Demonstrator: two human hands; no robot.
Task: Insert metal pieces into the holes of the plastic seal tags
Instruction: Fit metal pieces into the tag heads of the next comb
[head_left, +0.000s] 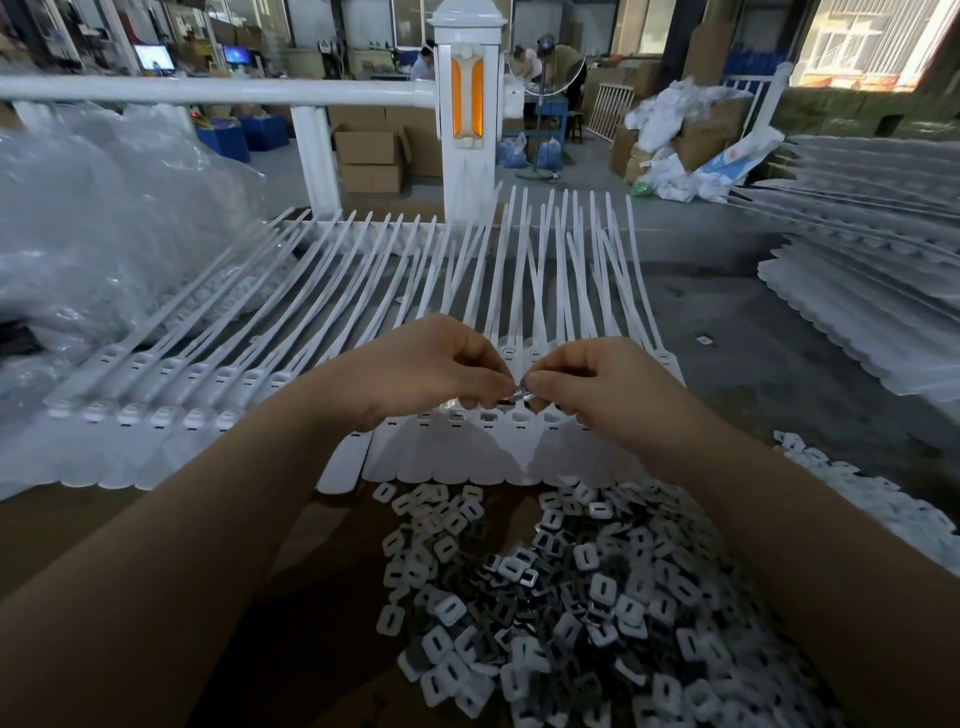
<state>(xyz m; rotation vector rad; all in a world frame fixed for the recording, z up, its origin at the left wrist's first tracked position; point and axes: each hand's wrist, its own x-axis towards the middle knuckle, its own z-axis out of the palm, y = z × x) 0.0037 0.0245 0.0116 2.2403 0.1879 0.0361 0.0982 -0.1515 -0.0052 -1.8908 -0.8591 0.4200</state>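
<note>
A row of white plastic seal tags (457, 447) lies side by side across the table, long tails fanning away from me, each head showing a small slot. My left hand (421, 371) and my right hand (597, 384) meet above the row's middle. Their fingertips pinch small shiny metal pieces (517, 397) between them. A large heap of square metal pieces (582, 597) with slotted centres lies on the brown surface close to me. How many pieces the fingers hold is hidden.
Clear plastic bags (104, 218) bulge at the left. More stacked white tags (857, 291) lie at the right, with loose white parts (883, 509) near the right edge. A white railing post (467, 104) stands behind the table; cardboard boxes and people are far behind.
</note>
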